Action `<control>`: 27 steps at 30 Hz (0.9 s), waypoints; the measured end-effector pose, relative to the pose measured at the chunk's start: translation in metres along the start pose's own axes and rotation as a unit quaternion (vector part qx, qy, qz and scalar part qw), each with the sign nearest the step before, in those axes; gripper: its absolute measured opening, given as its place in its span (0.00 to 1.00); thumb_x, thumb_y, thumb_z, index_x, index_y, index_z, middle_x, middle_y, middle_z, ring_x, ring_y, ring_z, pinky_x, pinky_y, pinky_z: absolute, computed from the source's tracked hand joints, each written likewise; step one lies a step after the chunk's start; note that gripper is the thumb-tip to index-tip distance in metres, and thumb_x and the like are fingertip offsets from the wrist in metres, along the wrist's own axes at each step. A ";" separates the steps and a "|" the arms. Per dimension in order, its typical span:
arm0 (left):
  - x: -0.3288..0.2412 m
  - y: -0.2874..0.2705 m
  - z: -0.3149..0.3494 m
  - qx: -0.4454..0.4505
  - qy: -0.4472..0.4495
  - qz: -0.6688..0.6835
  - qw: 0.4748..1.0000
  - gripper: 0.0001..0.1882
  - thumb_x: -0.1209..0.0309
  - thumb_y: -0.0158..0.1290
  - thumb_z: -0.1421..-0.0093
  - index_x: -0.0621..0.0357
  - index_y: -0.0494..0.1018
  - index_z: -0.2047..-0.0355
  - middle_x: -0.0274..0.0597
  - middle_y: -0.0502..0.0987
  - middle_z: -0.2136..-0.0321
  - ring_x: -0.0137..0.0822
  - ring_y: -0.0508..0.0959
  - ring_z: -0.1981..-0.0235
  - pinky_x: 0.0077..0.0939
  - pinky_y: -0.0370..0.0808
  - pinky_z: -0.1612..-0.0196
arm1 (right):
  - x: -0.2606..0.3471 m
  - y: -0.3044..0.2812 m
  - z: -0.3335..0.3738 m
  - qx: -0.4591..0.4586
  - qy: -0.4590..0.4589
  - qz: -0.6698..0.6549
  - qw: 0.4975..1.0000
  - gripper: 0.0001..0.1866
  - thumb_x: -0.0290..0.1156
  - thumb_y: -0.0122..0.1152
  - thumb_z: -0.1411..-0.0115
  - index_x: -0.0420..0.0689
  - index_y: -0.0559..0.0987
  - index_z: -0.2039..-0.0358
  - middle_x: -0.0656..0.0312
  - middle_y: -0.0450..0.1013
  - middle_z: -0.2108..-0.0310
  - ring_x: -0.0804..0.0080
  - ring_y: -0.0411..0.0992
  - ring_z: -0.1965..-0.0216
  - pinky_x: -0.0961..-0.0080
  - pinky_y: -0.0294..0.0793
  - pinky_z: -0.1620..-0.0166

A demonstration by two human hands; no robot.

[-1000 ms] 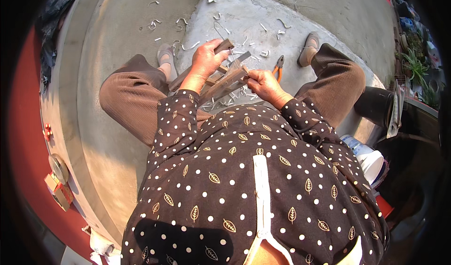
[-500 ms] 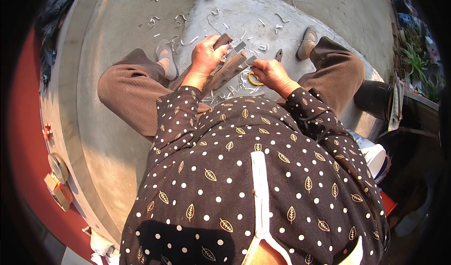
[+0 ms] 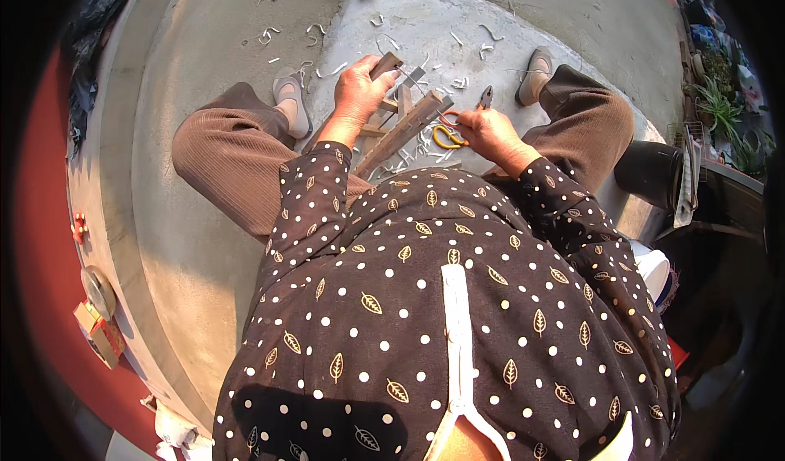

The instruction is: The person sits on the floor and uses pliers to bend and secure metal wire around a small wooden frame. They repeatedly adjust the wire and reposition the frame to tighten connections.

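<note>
Slanting away from the lap, the frame (image 3: 403, 134) points its long right beam ahead and rightward, near the left edge of the slab (image 3: 425, 7). The left hand (image 3: 358, 91) has its grip closed round the left beam's far end. The right hand (image 3: 488, 132) curls beside the right beam's tip; whether its grip holds anything, I cannot tell. Pliers (image 3: 486, 97) show just beyond it.

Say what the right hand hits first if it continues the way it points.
The right hand likely meets the wooden bar near its upper end; the orange handle at the fingertips seems lower, but depth is unclear.
</note>
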State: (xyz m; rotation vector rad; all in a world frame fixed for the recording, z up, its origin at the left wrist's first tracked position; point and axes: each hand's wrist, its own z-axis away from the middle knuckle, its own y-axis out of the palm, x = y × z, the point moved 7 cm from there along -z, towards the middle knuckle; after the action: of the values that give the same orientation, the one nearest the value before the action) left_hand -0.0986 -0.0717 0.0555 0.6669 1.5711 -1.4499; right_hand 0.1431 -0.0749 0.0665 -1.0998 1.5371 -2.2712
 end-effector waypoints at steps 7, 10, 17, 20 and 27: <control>0.001 0.018 -0.010 0.040 -0.017 -0.019 0.999 0.23 0.62 0.61 0.50 0.58 0.74 0.54 0.42 0.79 0.71 0.31 0.77 0.70 0.26 0.73 0.62 | -0.006 0.008 0.029 0.025 0.003 0.060 0.998 0.06 0.34 0.55 0.44 0.46 0.76 0.72 0.53 0.74 0.79 0.51 0.75 0.74 0.57 0.74 0.70; 0.012 0.015 -0.015 0.050 -0.055 -0.033 0.997 0.33 0.62 0.61 0.49 0.60 0.66 0.45 0.52 0.78 0.60 0.36 0.79 0.61 0.27 0.73 0.54 | -0.019 0.008 0.015 0.014 0.052 0.043 0.998 0.07 0.36 0.56 0.44 0.49 0.80 0.70 0.53 0.75 0.77 0.51 0.75 0.73 0.57 0.74 0.69; 0.014 0.011 -0.010 -0.002 -0.011 0.005 1.000 0.36 0.56 0.60 0.51 0.57 0.66 0.43 0.54 0.78 0.59 0.48 0.78 0.56 0.33 0.72 0.52 | -0.039 0.009 0.002 0.039 0.086 0.057 0.994 0.06 0.33 0.55 0.47 0.47 0.79 0.72 0.54 0.75 0.73 0.51 0.74 0.67 0.58 0.73 0.64; 0.021 0.014 -0.012 0.012 -0.039 0.017 0.999 0.35 0.57 0.60 0.52 0.57 0.67 0.44 0.55 0.78 0.58 0.47 0.78 0.56 0.34 0.73 0.52 | -0.025 0.000 0.001 0.019 0.082 0.026 0.996 0.07 0.30 0.54 0.48 0.45 0.78 0.69 0.53 0.75 0.66 0.51 0.73 0.62 0.57 0.73 0.60; 0.017 0.007 -0.009 0.014 -0.050 0.004 0.999 0.40 0.58 0.62 0.54 0.54 0.63 0.41 0.63 0.76 0.56 0.52 0.77 0.53 0.36 0.73 0.51 | -0.015 -0.034 -0.019 -0.039 0.087 -0.049 0.994 0.23 0.35 0.60 0.49 0.41 0.72 0.52 0.47 0.74 0.56 0.48 0.71 0.53 0.60 0.71 0.52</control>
State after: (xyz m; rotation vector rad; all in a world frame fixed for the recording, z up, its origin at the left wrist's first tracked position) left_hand -0.1024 -0.0649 0.0368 0.6068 1.4722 -1.4801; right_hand 0.1492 -0.0387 0.0850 -1.0414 1.6837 -2.4493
